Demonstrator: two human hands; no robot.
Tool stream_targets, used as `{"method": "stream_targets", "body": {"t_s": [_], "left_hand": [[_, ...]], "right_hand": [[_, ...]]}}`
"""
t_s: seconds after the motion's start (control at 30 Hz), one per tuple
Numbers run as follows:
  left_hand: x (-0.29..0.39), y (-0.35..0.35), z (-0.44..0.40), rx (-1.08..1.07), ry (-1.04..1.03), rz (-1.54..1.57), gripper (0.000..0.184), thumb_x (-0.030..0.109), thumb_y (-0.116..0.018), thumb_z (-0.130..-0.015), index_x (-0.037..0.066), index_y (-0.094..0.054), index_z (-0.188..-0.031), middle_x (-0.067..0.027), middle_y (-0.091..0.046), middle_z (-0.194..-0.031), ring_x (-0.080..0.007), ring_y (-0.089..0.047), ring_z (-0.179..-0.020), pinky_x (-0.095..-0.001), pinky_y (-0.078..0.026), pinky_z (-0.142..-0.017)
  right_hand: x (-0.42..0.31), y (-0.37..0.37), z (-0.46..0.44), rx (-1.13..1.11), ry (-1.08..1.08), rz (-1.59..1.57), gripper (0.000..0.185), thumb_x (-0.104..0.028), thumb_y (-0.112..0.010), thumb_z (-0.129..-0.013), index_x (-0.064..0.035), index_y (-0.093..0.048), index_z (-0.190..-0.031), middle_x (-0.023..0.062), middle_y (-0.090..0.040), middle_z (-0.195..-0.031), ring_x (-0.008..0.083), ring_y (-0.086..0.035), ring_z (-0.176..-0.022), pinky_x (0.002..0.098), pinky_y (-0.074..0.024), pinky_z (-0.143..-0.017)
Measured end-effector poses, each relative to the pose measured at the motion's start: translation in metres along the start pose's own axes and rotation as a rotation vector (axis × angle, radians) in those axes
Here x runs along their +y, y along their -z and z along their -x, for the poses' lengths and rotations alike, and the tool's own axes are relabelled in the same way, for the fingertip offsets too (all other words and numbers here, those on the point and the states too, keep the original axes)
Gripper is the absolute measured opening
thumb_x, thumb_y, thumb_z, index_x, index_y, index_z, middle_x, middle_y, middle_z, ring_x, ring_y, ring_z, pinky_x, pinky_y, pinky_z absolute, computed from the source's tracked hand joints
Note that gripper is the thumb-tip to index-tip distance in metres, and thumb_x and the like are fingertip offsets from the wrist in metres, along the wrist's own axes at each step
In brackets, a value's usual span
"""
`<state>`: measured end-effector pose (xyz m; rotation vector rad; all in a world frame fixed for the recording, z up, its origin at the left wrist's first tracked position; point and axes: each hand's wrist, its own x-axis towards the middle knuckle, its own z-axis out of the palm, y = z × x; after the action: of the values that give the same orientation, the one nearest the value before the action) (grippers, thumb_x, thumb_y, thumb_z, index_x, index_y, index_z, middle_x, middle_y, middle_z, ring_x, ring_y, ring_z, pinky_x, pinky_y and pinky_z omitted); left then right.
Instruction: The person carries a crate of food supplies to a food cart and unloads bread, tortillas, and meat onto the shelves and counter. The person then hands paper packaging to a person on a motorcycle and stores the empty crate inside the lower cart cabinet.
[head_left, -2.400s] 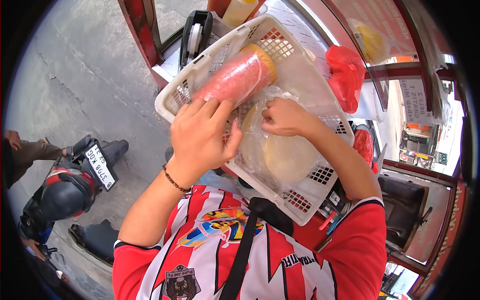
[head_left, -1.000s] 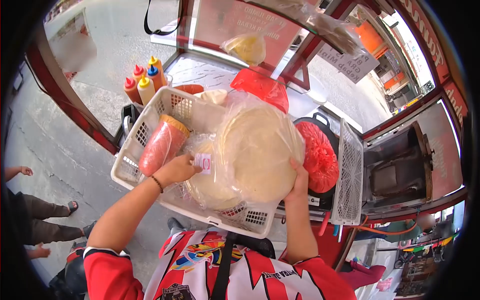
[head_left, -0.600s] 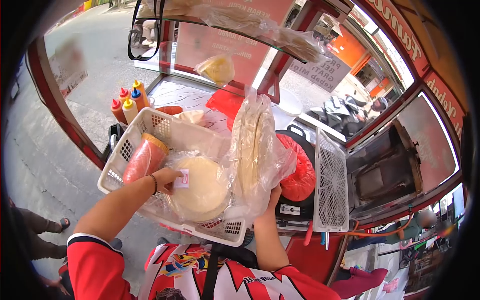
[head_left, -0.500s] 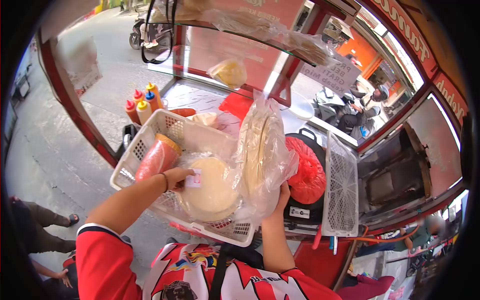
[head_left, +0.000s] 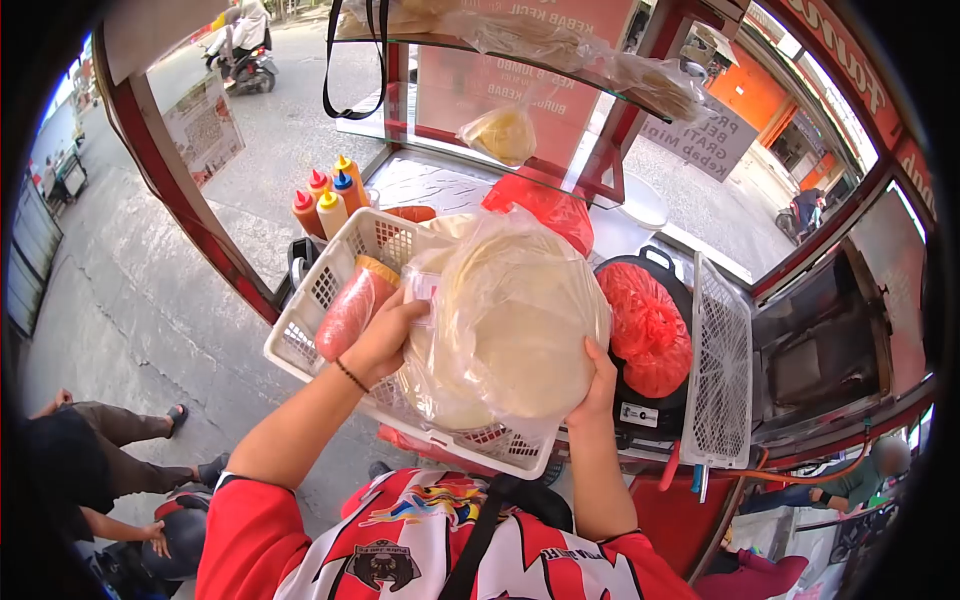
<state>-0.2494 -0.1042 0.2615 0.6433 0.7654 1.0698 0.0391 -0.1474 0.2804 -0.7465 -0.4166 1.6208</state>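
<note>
A clear plastic pack of tortillas (head_left: 530, 330) lies face up over the white plastic basket (head_left: 455, 452). My right hand (head_left: 597, 385) grips its right edge, thumb on top and fingers hidden underneath. My left hand (head_left: 385, 335) is closed on the left edge of a labelled pack of tortillas (head_left: 440, 385), which lies in the basket partly under the other pack. Left of that hand, a clear bag with reddish contents and a tan end (head_left: 357, 308) rests in the basket.
Sauce bottles (head_left: 327, 200) stand behind the basket. To the right, a red plastic bag (head_left: 650, 330) sits on a black round appliance (head_left: 637, 415), beside an upright white basket (head_left: 718, 370). A glass shelf (head_left: 520, 62) with more packs hangs above. Another person (head_left: 110, 450) is at lower left.
The right-hand pack has tipped from near upright to flat and moved left over the labelled pack. My left hand still holds the labelled pack by its edge. The view has shifted.
</note>
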Motion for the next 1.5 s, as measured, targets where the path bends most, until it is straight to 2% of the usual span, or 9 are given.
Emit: {"method": "stream_targets", "body": {"t_s": [0.3,0.53,0.67,0.9,0.97,1.07,1.23,1.33,1.5], "left_hand": [[-0.04,0.024,0.046,0.048,-0.068,0.372,0.049,0.038,-0.049,-0.104,0.006,-0.047,-0.142,-0.0096,-0.059,-0.136,-0.0223,-0.059,-0.122,-0.0376,-0.053,-0.099],[-0.023,0.032,0.04,-0.116,-0.049,0.36,0.049,0.037,-0.05,-0.104,0.009,-0.046,-0.143,-0.0093,-0.058,-0.138,-0.0229,-0.059,-0.122,-0.0367,-0.052,-0.101],[0.024,-0.047,0.041,-0.071,-0.083,0.447,0.046,0.035,-0.05,-0.104,0.007,-0.049,-0.141,-0.0097,-0.061,-0.133,-0.0235,-0.061,-0.118,-0.0356,-0.054,-0.097],[0.006,-0.101,-0.09,-0.277,-0.026,0.368,0.041,0.034,-0.053,-0.1,0.007,-0.056,-0.13,-0.01,-0.065,-0.125,-0.0233,-0.064,-0.111,-0.0374,-0.054,-0.096],[0.013,-0.139,-0.124,-0.279,-0.089,0.425,0.037,0.03,-0.053,-0.098,0.007,-0.06,-0.126,-0.011,-0.066,-0.122,-0.0247,-0.066,-0.109,-0.0402,-0.055,-0.095],[0.029,-0.181,-0.175,-0.257,-0.247,0.427,0.037,0.032,-0.051,-0.099,0.008,-0.06,-0.126,-0.0084,-0.066,-0.123,-0.0242,-0.064,-0.112,-0.0424,-0.053,-0.097],[0.041,-0.203,-0.283,-0.13,-0.327,0.484,0.036,0.032,-0.055,-0.095,0.008,-0.06,-0.121,-0.0067,-0.066,-0.118,-0.023,-0.064,-0.107,-0.042,-0.055,-0.092],[0.048,-0.218,-0.322,0.319,-0.331,0.435,0.035,0.027,-0.061,-0.089,0.008,-0.058,-0.118,-0.0068,-0.064,-0.11,-0.021,-0.064,-0.102,-0.0402,-0.056,-0.085],[0.063,-0.161,-0.382,0.145,-0.251,0.263,0.05,0.022,-0.067,-0.085,0.005,-0.052,-0.129,-0.0097,-0.06,-0.122,-0.0251,-0.062,-0.107,-0.0384,-0.055,-0.087]], "right_hand": [[0.013,-0.033,0.004,0.032,0.015,0.73,0.049,-0.022,-0.062,-0.094,-0.0022,-0.052,-0.137,0.0104,-0.065,-0.122,0.0208,-0.065,-0.109,0.0367,-0.0528,-0.093],[0.029,-0.055,0.012,0.036,0.065,0.387,0.051,-0.016,-0.067,-0.092,-0.0036,-0.049,-0.137,0.0085,-0.063,-0.121,0.0199,-0.064,-0.108,0.0357,-0.0532,-0.091],[-0.007,-0.06,0.008,0.052,0.165,0.282,0.047,-0.014,-0.066,-0.091,-0.0036,-0.051,-0.135,0.0095,-0.065,-0.119,0.0206,-0.065,-0.106,0.0368,-0.0544,-0.09],[-0.124,-0.015,-0.068,-0.076,0.132,0.379,0.041,-0.023,-0.058,-0.096,-0.0017,-0.057,-0.131,0.0111,-0.068,-0.114,0.0224,-0.069,-0.099,0.0375,-0.0554,-0.09],[-0.167,-0.018,-0.104,-0.219,0.143,0.271,0.048,-0.034,-0.051,-0.1,-0.0046,-0.051,-0.139,0.0147,-0.062,-0.127,0.0251,-0.064,-0.11,0.042,-0.0532,-0.095],[-0.209,-0.03,-0.119,0.117,0.25,0.251,0.063,-0.047,-0.05,-0.099,-0.0066,-0.04,-0.147,0.0171,-0.046,-0.143,0.0307,-0.052,-0.127,0.0489,-0.0475,-0.101],[-0.224,-0.015,-0.06,0.005,0.729,0.547,0.056,-0.04,-0.049,-0.102,-0.0062,-0.04,-0.145,0.0158,-0.039,-0.147,0.0301,-0.047,-0.13,0.0439,-0.0491,-0.098],[-0.223,0.005,-0.011,-0.065,0.829,0.619,0.053,-0.033,-0.051,-0.101,-0.0053,-0.039,-0.145,0.0167,-0.044,-0.145,0.03,-0.051,-0.127,0.0426,-0.0499,-0.096],[-0.218,0.042,0.034,-0.123,0.941,0.764,0.05,-0.024,-0.051,-0.101,-0.0013,-0.039,-0.143,0.0187,-0.047,-0.143,0.0308,-0.053,-0.126,0.0422,-0.0501,-0.096]]}}
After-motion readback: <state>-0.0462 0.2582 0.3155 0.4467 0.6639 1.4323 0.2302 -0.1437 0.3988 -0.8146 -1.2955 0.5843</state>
